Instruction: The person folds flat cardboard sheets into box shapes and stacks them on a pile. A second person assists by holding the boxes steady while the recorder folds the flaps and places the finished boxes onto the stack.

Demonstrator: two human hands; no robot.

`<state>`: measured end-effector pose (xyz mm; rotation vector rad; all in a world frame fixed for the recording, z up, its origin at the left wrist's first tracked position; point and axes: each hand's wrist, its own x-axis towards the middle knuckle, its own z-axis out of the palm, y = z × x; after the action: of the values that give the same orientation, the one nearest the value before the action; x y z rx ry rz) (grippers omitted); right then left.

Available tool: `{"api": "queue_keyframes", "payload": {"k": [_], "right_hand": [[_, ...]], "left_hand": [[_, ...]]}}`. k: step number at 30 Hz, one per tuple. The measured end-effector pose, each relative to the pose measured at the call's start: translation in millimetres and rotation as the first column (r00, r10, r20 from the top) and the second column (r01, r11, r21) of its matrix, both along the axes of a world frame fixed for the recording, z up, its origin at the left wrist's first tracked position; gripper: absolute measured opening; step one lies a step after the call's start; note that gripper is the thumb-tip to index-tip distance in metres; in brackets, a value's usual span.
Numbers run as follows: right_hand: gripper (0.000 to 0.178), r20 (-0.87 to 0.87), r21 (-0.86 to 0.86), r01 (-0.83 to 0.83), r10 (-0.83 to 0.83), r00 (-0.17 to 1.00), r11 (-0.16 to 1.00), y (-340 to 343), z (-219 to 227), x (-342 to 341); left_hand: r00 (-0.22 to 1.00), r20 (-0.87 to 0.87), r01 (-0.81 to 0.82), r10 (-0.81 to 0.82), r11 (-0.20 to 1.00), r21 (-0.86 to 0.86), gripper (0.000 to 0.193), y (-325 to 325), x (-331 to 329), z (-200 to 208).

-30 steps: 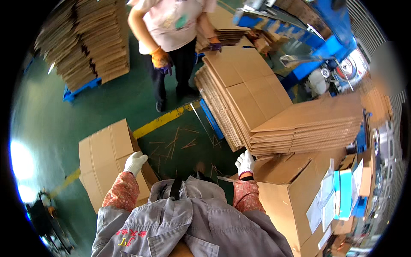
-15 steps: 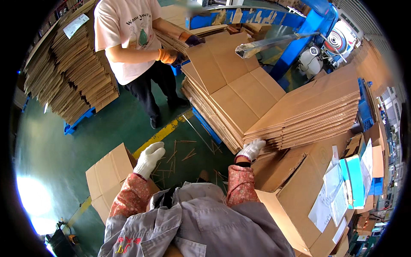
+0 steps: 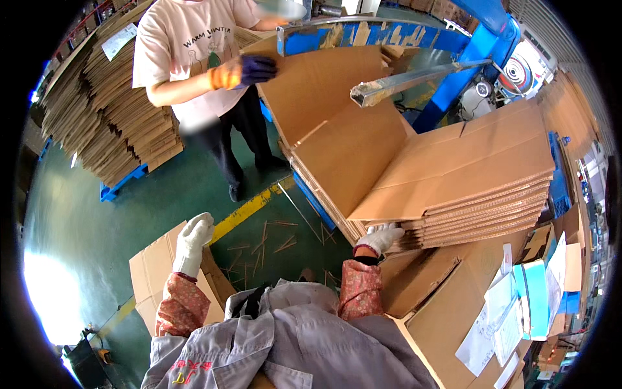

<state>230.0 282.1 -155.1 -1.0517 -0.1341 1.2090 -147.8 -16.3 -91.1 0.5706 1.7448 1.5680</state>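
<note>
My left hand, in a white knitted glove, is raised above the floor near a cardboard box. Its fingers are loosely bent, and nothing shows in them. My right hand, gloved alike, is at the near edge of a stack of flattened cardboard boxes. Its fingers curl at the edge of the top cardboard sheet and are partly hidden there. That sheet lies folded open, one part sloping up to the right and a broad panel rising at the far side.
A person with orange-and-purple gloves stands across the stack. A metal bar and blue frame overhang it. An open box bearing papers is at right, another box at left. A tall cardboard pile stands behind.
My left hand has moved left, while my right stays at the stack's edge. The top sheet's near corner has come closer to me. The other person's hands have left the cardboard.
</note>
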Motion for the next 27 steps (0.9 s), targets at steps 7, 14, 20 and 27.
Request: {"api": "queue_keyframes", "payload": {"k": [7,14,20,27], "right_hand": [[0.083,0.043,-0.055,-0.116,0.119,0.992,0.992,-14.4,9.9,-24.1],[0.080,0.279,-0.177,-0.383,0.419,0.864,0.907,-47.8,-23.3,-44.9],[0.077,0.723,0.194,-0.293,0.065,0.687,0.936,-24.0,60.3,-35.5],[0.040,0.818,0.572,-0.630,-0.412,0.400,0.524,24.6,284.9,-46.0]], "left_hand": [[0.892,-0.224,0.417,-0.392,0.906,0.075,0.085,72.8,90.8,82.0],[0.232,-0.896,0.522,-0.379,0.826,-0.214,0.061,141.2,177.7,151.1],[0.108,-0.951,0.563,-0.290,0.806,-0.182,0.048,147.4,161.1,156.5],[0.845,-0.237,0.534,-0.479,0.775,0.338,0.043,148.1,148.1,230.4]]}}
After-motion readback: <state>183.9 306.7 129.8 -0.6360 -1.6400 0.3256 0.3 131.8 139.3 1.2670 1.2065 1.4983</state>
